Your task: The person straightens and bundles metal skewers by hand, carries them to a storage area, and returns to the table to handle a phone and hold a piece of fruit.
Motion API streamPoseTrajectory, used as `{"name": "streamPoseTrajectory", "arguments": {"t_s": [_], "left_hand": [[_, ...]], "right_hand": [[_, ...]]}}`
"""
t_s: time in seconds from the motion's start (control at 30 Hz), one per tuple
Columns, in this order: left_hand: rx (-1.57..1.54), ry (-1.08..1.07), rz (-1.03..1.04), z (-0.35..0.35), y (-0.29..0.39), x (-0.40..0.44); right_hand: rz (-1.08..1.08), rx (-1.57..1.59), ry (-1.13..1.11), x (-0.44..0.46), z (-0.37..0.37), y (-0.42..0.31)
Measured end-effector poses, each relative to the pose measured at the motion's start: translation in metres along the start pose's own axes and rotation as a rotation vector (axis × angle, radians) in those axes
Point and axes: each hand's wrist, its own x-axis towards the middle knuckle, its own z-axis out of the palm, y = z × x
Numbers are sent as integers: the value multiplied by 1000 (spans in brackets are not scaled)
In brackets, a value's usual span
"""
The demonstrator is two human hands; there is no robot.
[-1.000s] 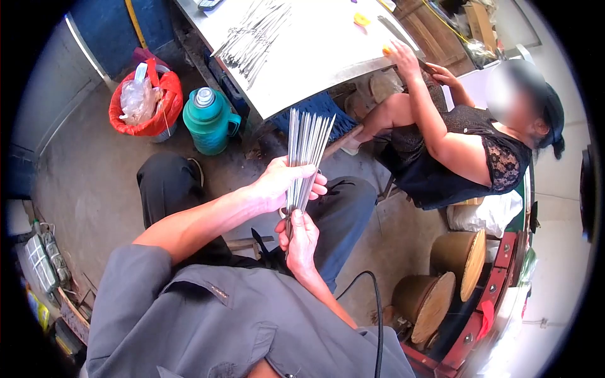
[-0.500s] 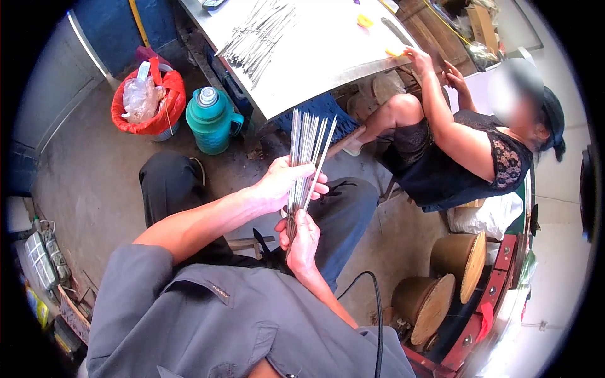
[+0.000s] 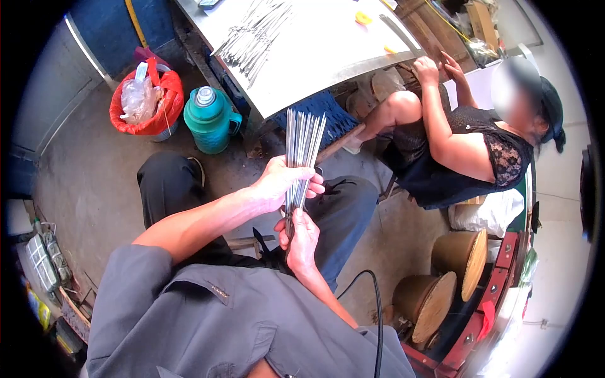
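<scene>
A bundle of thin grey metal-like rods [image 3: 305, 138] stands upright in front of my lap, its upper ends fanned out. My left hand [image 3: 283, 183] is wrapped round the middle of the bundle, thumb across the front. Just below it, my right hand [image 3: 300, 238] grips the bundle's narrow lower end. Many similar loose strips [image 3: 252, 41] lie in a pile on the white tabletop [image 3: 302, 69] ahead.
A person [image 3: 466, 138] in dark clothes sits at the right by the table, both hands near its edge. A teal flask [image 3: 209, 123] and a red-lined bin [image 3: 157, 116] stand left. Two round stools [image 3: 457, 255] and a red frame [image 3: 491, 290] are at right.
The rod that leaned out to the right of the bundle is now back among the others. The other person's hand has moved off the orange item at the table edge.
</scene>
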Motion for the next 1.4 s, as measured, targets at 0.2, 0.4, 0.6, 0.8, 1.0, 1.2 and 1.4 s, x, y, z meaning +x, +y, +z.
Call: {"name": "streamPoseTrajectory", "arguments": {"t_s": [0.2,0.4,0.6,0.8,1.0,1.2,1.4], "left_hand": [[-68,-39,-29,3,4,-1],[-96,-76,-54,2,1,0],[-88,-73,-48,2,-1,1],[-67,-83,-5,3,-1,0],[-100,-80,-28,1,4,2],[-142,-91,-57,-3,5,3],[-123,-84,-44,-3,4,4]], "right_hand": [[1,-3,12,-1,0,-1],[0,0,19,-3,0,-2],[-1,6,17,-4,-2,-1],[-26,2,14,-3,-2,-1],[-20,0,25,-1,3,-4],[-44,23,95,-1,14,-7],[-10,-6,28,1,6,-2]]}}
